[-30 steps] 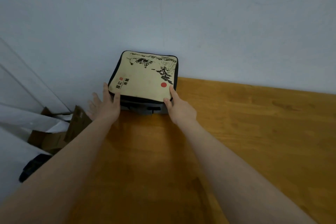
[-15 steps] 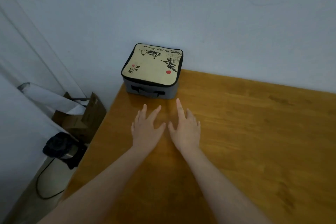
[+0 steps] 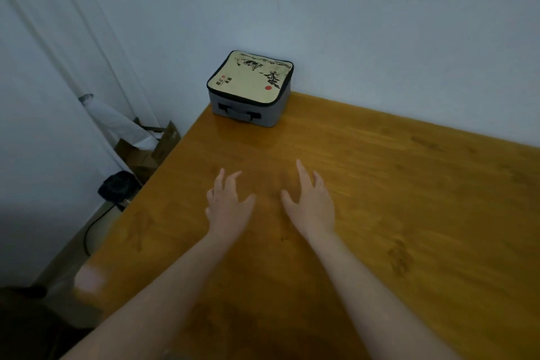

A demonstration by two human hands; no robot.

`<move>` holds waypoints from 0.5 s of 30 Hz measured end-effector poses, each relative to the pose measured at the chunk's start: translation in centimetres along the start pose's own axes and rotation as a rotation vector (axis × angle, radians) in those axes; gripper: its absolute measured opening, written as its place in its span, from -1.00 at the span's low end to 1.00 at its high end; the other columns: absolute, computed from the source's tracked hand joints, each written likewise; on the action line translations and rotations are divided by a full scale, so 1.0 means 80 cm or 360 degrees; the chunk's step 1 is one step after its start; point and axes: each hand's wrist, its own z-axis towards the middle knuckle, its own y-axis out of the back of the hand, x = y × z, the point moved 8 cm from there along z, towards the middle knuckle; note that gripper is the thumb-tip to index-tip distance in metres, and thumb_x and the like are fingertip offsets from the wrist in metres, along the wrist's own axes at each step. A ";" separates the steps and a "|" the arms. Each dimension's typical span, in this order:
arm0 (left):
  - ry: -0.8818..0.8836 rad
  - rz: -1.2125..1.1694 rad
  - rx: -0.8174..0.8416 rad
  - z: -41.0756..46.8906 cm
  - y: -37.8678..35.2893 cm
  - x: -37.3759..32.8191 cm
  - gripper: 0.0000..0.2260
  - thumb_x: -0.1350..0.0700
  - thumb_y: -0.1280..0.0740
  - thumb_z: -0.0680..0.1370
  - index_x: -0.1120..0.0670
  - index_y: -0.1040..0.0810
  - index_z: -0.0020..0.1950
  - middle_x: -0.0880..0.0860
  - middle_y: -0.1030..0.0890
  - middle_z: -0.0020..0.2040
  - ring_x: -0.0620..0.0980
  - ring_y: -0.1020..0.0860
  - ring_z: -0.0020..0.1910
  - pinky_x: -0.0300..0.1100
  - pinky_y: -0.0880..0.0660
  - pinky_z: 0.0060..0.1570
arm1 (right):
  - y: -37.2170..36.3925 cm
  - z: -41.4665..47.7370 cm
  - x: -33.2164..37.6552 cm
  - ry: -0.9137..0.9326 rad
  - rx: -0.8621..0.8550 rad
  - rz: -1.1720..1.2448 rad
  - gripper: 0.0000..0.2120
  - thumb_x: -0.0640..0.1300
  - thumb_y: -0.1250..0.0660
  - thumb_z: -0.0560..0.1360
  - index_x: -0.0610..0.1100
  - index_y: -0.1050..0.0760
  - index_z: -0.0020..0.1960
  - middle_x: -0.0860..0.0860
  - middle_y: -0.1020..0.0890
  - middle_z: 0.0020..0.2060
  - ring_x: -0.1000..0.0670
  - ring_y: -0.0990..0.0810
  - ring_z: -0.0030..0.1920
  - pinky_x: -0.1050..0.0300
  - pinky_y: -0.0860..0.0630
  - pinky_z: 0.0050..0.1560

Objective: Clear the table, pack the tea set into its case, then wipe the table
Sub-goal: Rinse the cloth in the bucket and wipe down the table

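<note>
The tea set case (image 3: 250,88) is a square grey zipped box with a cream lid bearing ink drawings and a red dot. It stands closed in the far left corner of the wooden table (image 3: 409,199), against the wall. My left hand (image 3: 229,207) and my right hand (image 3: 309,202) hover side by side over the tabletop, well short of the case, fingers spread and relaxed, holding nothing.
The table's left edge runs diagonally from the case toward me. Beyond it on the floor sit cardboard boxes (image 3: 146,152), a black object with a cable (image 3: 118,188) and a pale rolled tube (image 3: 117,120). A white wall backs the table.
Both hands let go of the case sides and drew back toward me over the table. The case stays in the corner; the view has pulled back.
</note>
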 end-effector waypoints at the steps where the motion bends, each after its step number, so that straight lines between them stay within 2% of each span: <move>1: 0.0039 -0.0068 -0.0012 -0.016 -0.001 0.000 -0.51 -0.03 -0.31 0.57 -0.13 -0.25 0.47 -0.07 0.03 0.58 0.11 0.00 0.53 0.17 -0.12 0.41 | 0.005 -0.012 -0.005 0.0025 0.0020 0.0054 -0.33 0.21 -0.19 0.57 0.24 0.10 0.56 -0.06 -0.09 0.56 -0.11 -0.15 0.53 -0.09 -0.26 0.45; 6: 0.0155 -0.0393 -0.0100 -0.090 0.005 0.003 -0.51 0.02 -0.34 0.56 -0.12 -0.29 0.46 0.00 0.09 0.58 0.13 0.06 0.54 0.10 -0.10 0.43 | 0.023 -0.067 -0.016 0.0112 0.0064 0.0321 -0.40 0.16 -0.21 0.58 0.20 -0.06 0.55 -0.04 -0.15 0.55 -0.08 -0.16 0.52 0.00 -0.26 0.42; 15: 0.0202 -0.0515 -0.0305 -0.211 0.036 0.057 -0.54 0.03 -0.32 0.56 -0.18 -0.30 0.43 -0.04 0.05 0.58 0.08 0.02 0.53 0.10 -0.08 0.42 | 0.022 -0.184 0.025 0.0323 0.0155 0.0453 -0.51 0.18 -0.19 0.58 0.18 -0.26 0.49 0.02 -0.20 0.53 -0.05 -0.17 0.51 -0.04 -0.21 0.43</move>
